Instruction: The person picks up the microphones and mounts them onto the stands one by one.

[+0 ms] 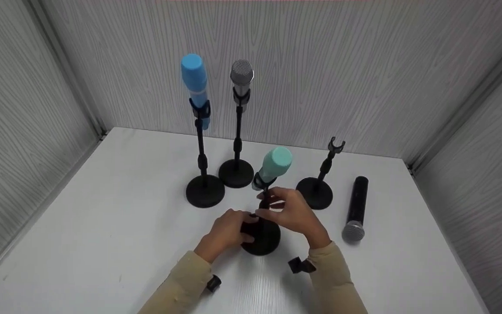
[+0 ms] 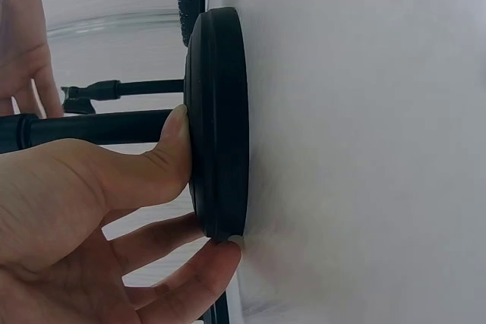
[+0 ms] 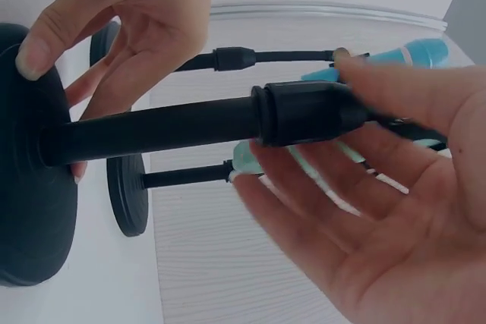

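A short black microphone stand [image 1: 268, 242] is upright at the middle front, a mint-green microphone [image 1: 277, 160] tilted in its clip. My left hand [image 1: 226, 230] grips the left rim of its round base; in the left wrist view the thumb [image 2: 173, 149] presses the top and fingertips reach the lower edge. Around the collar [image 3: 307, 114] below the clip, my right hand [image 1: 293, 211] curls its thumb and fingers. Behind stand two taller stands, one with a blue microphone [image 1: 194, 76], the other with a silver-headed microphone [image 1: 242, 74].
An unoccupied short stand [image 1: 316, 192] with a U-shaped clip is just beyond my right hand. A black microphone [image 1: 357, 205] lies on the white table [image 1: 116, 209] at the right, its silver head toward me. Grained panels [image 1: 320, 65] enclose the back and sides.
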Available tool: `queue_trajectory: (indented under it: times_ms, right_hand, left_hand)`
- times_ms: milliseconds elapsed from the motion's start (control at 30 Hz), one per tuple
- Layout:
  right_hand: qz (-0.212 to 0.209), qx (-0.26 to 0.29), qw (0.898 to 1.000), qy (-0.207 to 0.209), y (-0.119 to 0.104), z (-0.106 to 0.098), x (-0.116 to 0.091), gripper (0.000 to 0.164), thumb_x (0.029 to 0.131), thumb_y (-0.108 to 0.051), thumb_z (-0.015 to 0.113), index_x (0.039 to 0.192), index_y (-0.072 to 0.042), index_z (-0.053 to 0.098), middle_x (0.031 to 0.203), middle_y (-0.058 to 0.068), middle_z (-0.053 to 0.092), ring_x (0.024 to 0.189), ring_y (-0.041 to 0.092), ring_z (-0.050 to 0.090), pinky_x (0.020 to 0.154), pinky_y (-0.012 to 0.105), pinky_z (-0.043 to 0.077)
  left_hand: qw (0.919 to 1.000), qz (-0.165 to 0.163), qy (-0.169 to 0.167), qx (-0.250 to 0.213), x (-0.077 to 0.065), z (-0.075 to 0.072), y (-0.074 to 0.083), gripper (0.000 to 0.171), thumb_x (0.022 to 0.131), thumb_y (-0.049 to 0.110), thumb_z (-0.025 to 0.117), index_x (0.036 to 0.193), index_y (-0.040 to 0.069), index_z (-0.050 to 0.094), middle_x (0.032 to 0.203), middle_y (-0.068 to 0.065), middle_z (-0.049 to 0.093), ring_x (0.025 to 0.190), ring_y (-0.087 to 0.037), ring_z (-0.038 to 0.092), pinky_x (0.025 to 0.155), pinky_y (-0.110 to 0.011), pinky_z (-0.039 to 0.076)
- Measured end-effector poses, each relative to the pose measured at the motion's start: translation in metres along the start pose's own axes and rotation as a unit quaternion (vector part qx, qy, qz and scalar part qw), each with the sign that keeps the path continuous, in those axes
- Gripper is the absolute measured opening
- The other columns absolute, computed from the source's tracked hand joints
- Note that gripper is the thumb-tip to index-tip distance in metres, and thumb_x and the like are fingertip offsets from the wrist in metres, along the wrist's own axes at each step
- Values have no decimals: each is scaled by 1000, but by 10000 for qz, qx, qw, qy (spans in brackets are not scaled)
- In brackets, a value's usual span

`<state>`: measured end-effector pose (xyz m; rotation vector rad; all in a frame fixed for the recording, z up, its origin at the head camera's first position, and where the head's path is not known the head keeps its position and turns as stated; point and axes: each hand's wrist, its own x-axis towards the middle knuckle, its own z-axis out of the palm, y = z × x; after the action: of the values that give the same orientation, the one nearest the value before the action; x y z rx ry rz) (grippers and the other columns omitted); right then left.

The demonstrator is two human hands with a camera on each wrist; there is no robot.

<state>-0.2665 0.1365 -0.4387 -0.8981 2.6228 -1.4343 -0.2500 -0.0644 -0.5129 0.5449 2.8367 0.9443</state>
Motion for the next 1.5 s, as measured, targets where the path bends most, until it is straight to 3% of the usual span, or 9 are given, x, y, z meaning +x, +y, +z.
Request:
queue_trajectory:
  times_ms: [100, 200, 300, 467, 700, 900, 1067, 1233, 1500]
  right_hand:
    - [174, -142, 9991, 368, -2, 4, 1, 28, 83, -21, 86, 104, -7, 75, 100, 7, 78, 93, 21, 76, 82, 38, 64]
    - [229, -157, 9972, 687, -3, 6, 2, 23, 79, -19, 89, 94, -8, 76, 90, 5, 79, 84, 17, 76, 76, 33, 64]
    - [159, -141, 9969, 754, -3, 7, 2, 19, 78, -15, 90, 91, -8, 77, 88, 6, 79, 82, 17, 76, 75, 31, 64]
    - [89, -102, 9987, 500, -3, 5, 3, 16, 82, -9, 86, 95, -5, 78, 93, 9, 79, 88, 21, 77, 79, 31, 64]
    - [-16, 81, 9999, -110, -5, 1, 1, 20, 91, -1, 74, 111, -2, 75, 111, 14, 78, 105, 29, 75, 94, 42, 61]
    - [277, -144, 9992, 265, -5, 2, 1, 29, 83, -18, 87, 106, -6, 75, 100, 8, 78, 94, 21, 76, 86, 38, 63]
    - [299, -93, 9979, 568, -5, 3, 2, 23, 80, -16, 89, 95, -5, 76, 90, 9, 78, 86, 20, 77, 77, 29, 63]
    - [159, 10, 9995, 283, -3, 2, 0, 16, 86, -7, 82, 100, -3, 77, 98, 13, 79, 94, 26, 77, 84, 34, 63]
    - [90, 162, 9997, -148, -3, 1, -1, 20, 92, 0, 72, 112, -2, 75, 110, 14, 77, 106, 28, 75, 94, 38, 61]
  left_hand:
    - [10000, -1, 0, 29, 1, 1, -1, 48, 83, 14, 86, 129, 11, 73, 131, -11, 72, 120, -36, 61, 105, -53, 51]
    - [10000, 13, -25, 40, 1, 1, -1, 49, 83, 15, 86, 130, 11, 72, 131, -11, 71, 119, -36, 61, 104, -53, 51]
    - [10000, -19, -20, 19, 1, 2, -2, 49, 83, 15, 87, 129, 11, 73, 130, -11, 72, 118, -36, 61, 104, -53, 51]
    - [10000, -37, 19, -25, 1, 2, -2, 49, 82, 13, 87, 129, 10, 73, 128, -11, 73, 119, -36, 61, 104, -52, 51]
    - [9999, -115, -21, -86, 1, -1, 0, 48, 84, 14, 86, 130, 11, 72, 130, -13, 71, 122, -36, 60, 107, -53, 49]
    - [9999, -100, -53, -9, 1, -1, 0, 48, 84, 16, 86, 130, 12, 73, 130, -12, 71, 122, -37, 60, 106, -55, 50]
    - [10000, -40, -15, 65, 1, -1, 0, 49, 83, 16, 87, 129, 13, 73, 130, -12, 72, 122, -38, 61, 105, -55, 51]
    - [9999, -107, -54, 45, 1, -1, 1, 49, 83, 15, 87, 130, 13, 73, 130, -13, 71, 123, -38, 61, 106, -55, 50]
    - [10000, -57, -17, 15, 1, -1, 1, 48, 83, 15, 87, 129, 12, 73, 129, -14, 71, 121, -38, 61, 106, -54, 50]
